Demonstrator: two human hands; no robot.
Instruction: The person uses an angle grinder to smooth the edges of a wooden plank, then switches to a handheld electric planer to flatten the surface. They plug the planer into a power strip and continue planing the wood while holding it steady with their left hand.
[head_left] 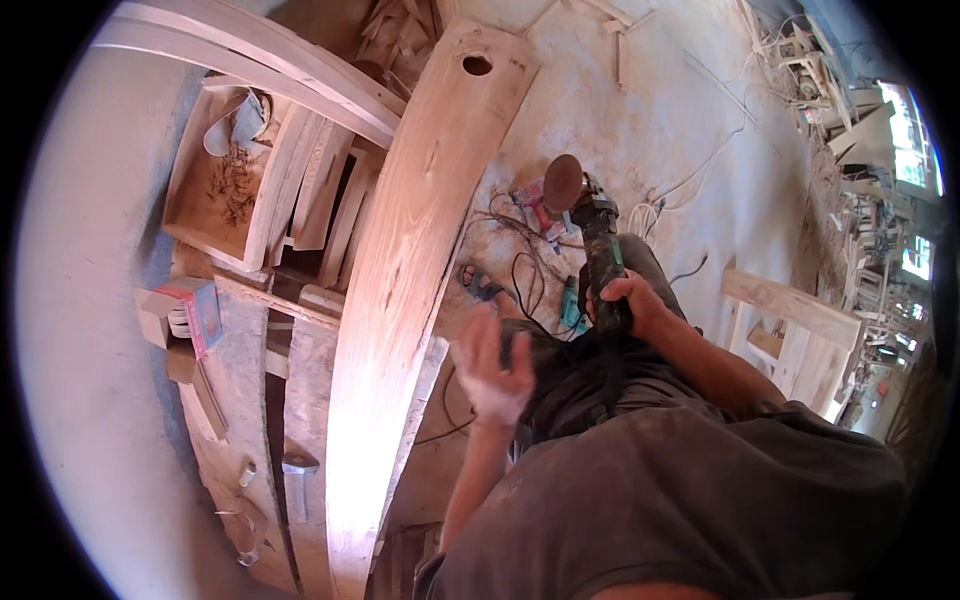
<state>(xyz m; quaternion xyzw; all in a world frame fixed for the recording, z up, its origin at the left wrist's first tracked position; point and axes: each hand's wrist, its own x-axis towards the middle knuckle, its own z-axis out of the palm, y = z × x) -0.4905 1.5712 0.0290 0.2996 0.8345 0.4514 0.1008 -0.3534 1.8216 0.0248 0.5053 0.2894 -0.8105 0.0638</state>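
Note:
My right hand [637, 302] is wrapped round the dark body of an angle grinder [602, 245], held up over my lap. Its round brown disc [564, 184] points away from me, apart from any wood. My left hand [490, 365] hovers just right of a long pale wooden board [425, 190], fingers spread and slightly blurred, with nothing in them. The board runs from near to far across the workbench and has a round hole [477, 65] close to its far end. Whether the left fingers touch its edge I cannot tell.
Left of the board, an open wooden drawer [205, 205] holds nails and a pale cup. A hammer [297, 485] and a small box [195, 310] lie on the bench [235, 420]. Power tools and tangled cords [525, 240] are on the floor; a wooden frame [790, 310] stands right.

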